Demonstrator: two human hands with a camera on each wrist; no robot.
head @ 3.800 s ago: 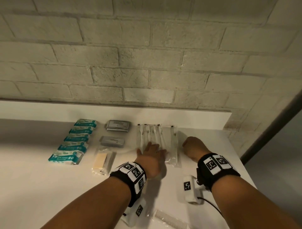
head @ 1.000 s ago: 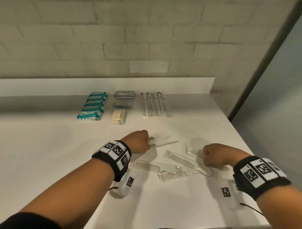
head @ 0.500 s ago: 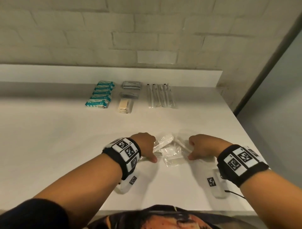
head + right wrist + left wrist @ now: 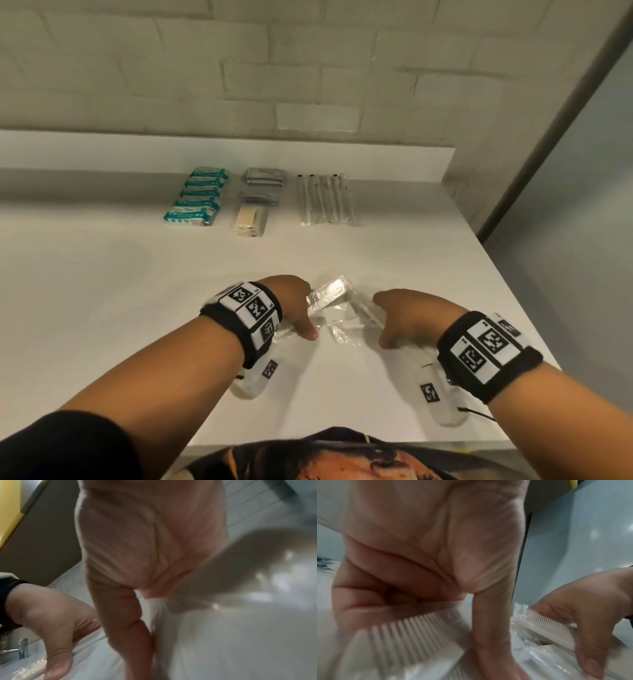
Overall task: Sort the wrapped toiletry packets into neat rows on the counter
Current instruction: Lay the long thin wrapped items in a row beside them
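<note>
Several white combs in clear wrappers (image 4: 337,310) lie bunched near the counter's front edge, between my two hands. My left hand (image 4: 303,320) curls its fingers over the left end of the bunch; the left wrist view shows a wrapped comb (image 4: 402,628) under those fingers. From the right, my right hand (image 4: 385,323) grips another wrapped comb (image 4: 547,626), thumb down on the counter. At the back stand sorted rows: teal packets (image 4: 195,200), grey packets (image 4: 264,178), a cream packet (image 4: 250,219) and wrapped toothbrushes (image 4: 325,200).
The white counter (image 4: 120,291) ends at a raised back ledge (image 4: 137,150) under a brick wall. Its right edge drops off beside a grey panel (image 4: 565,240). A chrome tap (image 4: 22,647) shows in the right wrist view.
The combs lay scattered a second ago; both hands have drawn them together into one bunch and now hold it from either side, closer to each other.
</note>
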